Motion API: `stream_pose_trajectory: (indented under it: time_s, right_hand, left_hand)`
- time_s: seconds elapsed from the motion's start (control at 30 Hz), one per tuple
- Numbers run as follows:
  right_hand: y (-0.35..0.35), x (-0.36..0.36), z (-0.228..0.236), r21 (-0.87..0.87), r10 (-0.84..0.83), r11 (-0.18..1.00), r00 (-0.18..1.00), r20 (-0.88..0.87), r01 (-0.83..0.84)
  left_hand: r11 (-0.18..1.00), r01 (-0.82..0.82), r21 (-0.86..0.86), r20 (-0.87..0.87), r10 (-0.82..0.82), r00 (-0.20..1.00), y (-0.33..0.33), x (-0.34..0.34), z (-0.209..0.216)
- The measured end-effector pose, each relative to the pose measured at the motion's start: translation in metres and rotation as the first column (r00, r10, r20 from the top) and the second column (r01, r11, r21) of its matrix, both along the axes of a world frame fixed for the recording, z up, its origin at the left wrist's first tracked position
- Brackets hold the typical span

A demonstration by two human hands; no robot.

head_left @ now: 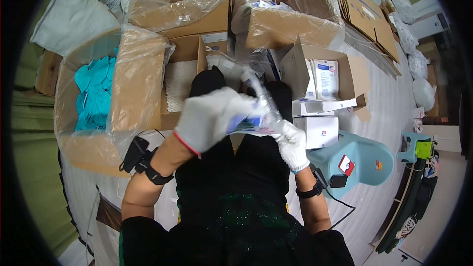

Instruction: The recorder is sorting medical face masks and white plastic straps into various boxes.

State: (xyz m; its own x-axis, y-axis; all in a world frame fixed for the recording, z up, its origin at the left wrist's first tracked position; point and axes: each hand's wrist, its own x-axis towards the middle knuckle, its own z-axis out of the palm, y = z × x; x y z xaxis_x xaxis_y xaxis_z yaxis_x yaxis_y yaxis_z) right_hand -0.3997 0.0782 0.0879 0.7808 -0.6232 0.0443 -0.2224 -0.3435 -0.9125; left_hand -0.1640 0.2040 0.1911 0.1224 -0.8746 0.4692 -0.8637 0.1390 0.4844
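Both my hands wear white knit gloves and meet in front of my lap. My right hand (292, 149) pinches the right end of a clear plastic packet (252, 124) with blue and pink print. My left hand (209, 117), a little blurred, closes on the packet's left side. A shiny, see-through strip (266, 99) slants up from my right fingers, smeared at its upper end; whether it belongs to the packet I cannot tell. Ahead on the right, an open carton (358, 76) holds upright white-and-blue packets (325, 80).
A plastic-lined carton (84, 150) with turquoise folded pieces (94, 93) stands left, beside a smaller box of white textured pieces (180, 81). Large lined cartons (290, 28) line the back. White boxes (316, 132) and a light-blue plastic stool (367, 152) stand right. A cable (347, 206) trails from my right wrist.
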Motion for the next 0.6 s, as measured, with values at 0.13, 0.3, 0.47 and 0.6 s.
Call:
stream_pose_trajectory:
  time_s: [0.13, 0.3, 0.47, 0.6]
  right_hand:
    - [-0.002, -0.011, -0.015, 0.222, -0.219, 0.952, 0.976, 0.019, 0.210]
    - [-0.001, -0.009, -0.006, 0.225, -0.226, 0.949, 0.974, -0.006, 0.221]
    - [-0.003, -0.003, 0.002, 0.003, -0.143, 0.990, 0.990, 0.011, 0.143]
    - [0.004, 0.008, 0.014, -0.020, -0.116, 0.993, 0.993, 0.025, 0.117]
  left_hand:
    - [0.871, -0.490, -0.032, -0.845, 0.238, 0.479, 0.027, 0.044, 0.018]
    - [0.771, -0.632, -0.072, -0.766, 0.363, 0.530, 0.093, 0.101, 0.005]
    - [0.862, -0.499, 0.084, -0.336, 0.496, 0.801, 0.081, 0.061, 0.033]
    - [1.000, -0.009, -0.021, -0.645, -0.007, 0.764, 0.063, 0.019, 0.031]
